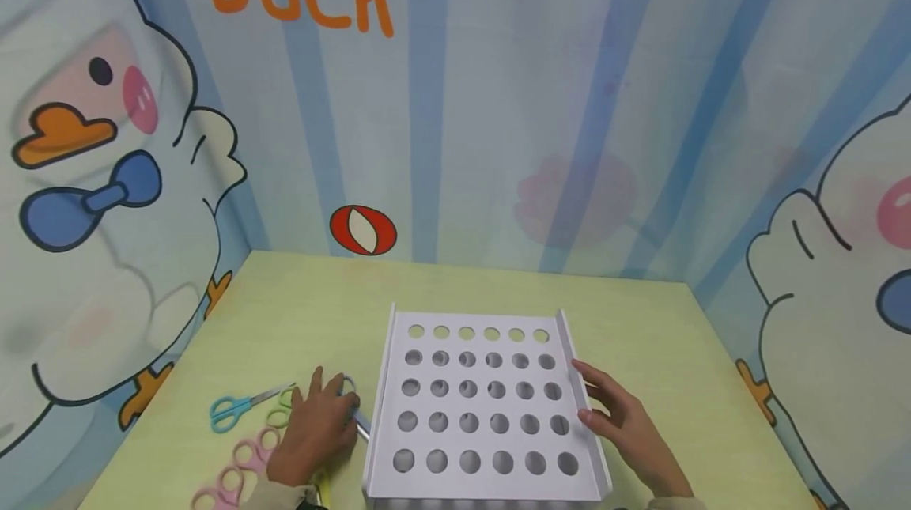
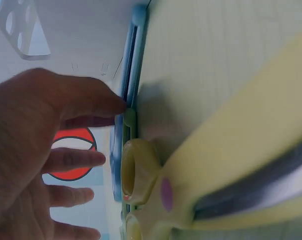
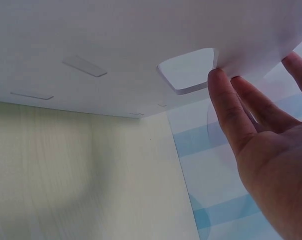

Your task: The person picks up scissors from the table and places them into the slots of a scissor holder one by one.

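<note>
A white rack (image 1: 453,407) with rows of round holes stands between the hands. The left hand (image 1: 313,427) is just left of it, over several pairs of scissors with fingers spread. In the left wrist view its thumb tip meets the thin edge of blue scissors (image 2: 134,65); green scissors (image 2: 130,118) and yellow scissors (image 2: 178,187) lie close below. The right hand (image 1: 629,423) rests its fingertips on the rack's right side panel. In the right wrist view, those extended fingers touch the panel (image 3: 131,30) beside a cutout.
Light blue scissors (image 1: 244,404) lie left of the left hand, points toward it. Pink scissors (image 1: 221,492) are nearer the front left. The pale yellow table (image 1: 640,320) meets a striped curtain (image 1: 484,99) printed with ducks at the back and sides.
</note>
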`<state>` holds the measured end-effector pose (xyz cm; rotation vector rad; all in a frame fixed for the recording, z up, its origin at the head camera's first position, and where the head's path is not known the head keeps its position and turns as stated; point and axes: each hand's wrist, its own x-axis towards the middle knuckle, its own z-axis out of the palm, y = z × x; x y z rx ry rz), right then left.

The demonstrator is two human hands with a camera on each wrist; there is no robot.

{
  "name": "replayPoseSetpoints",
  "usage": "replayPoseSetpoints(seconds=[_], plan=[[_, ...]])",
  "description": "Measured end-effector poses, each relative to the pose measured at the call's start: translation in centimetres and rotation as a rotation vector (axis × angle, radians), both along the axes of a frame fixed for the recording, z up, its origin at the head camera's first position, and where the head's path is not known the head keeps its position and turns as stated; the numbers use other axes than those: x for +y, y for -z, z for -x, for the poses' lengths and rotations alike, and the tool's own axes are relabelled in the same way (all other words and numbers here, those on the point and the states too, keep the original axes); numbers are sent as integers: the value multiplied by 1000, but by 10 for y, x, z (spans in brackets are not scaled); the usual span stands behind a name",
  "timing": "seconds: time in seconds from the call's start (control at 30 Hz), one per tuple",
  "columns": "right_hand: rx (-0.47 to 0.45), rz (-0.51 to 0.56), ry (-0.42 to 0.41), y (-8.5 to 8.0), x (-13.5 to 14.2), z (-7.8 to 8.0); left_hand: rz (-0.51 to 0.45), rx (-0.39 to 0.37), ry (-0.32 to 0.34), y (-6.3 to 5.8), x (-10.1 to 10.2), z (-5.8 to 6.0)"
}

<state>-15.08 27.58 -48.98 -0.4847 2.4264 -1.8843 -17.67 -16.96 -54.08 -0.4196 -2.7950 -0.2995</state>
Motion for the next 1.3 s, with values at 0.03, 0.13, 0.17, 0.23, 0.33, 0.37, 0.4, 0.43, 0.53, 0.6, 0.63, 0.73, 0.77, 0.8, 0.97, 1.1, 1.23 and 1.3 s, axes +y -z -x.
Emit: replayPoseSetpoints(seconds=[0.03, 0.13, 0.17, 0.23, 0.33, 0.37, 0.4, 0.43, 0.53, 0.6, 0.63, 0.73, 0.77, 0.8, 0.97, 1.1, 1.23, 1.3], plan=[[-2, -1, 2, 0, 0, 0, 6, -4, -13, 0, 0, 0], [-10, -2, 7, 0, -1, -1, 28, -28, -34, -1, 0, -1], [-11, -3, 10, -1, -1, -1, 33, -36, -34, -2, 0, -2], [-13, -5, 16, -1, -2, -1, 43, -38, -32, -2, 2, -2], [-9, -2, 16, 0, -2, -1, 40, -1, -29, 1, 4, -2], [-9, 0, 16, 0, -2, -1, 36, 14, -29, 2, 4, -1], [-9, 3, 14, 1, -2, 0, 30, 30, -29, 3, 5, 0], [-9, 4, 13, 1, -2, 0, 23, 46, -26, 5, 5, 1], [-14, 5, 21, 2, -2, 0, 11, 67, -16, 7, 5, 3], [-15, -1, 29, 2, -2, 0, 9, 83, -22, 8, 5, 5], [-15, -7, 34, 3, -2, 0, 6, 90, -31, 8, 4, 5], [-13, -16, 44, 3, -2, 0, -4, 109, -74, 9, 5, 7], [-12, -17, 45, 4, -2, 0, -10, 113, -92, 10, 5, 7], [-12, -17, 47, 4, -1, -1, -16, 115, -108, 10, 5, 8], [-10, -13, 45, 5, -2, -1, -29, 130, -165, 13, 5, 12], [-2, -10, 42, 5, -2, -1, -13, 151, -178, 15, 2, 14], [2, -11, 46, 5, -2, -1, 1, 143, -177, 15, 0, 14], [4, -12, 48, 5, -2, -1, 7, 135, -180, 14, -1, 14]])
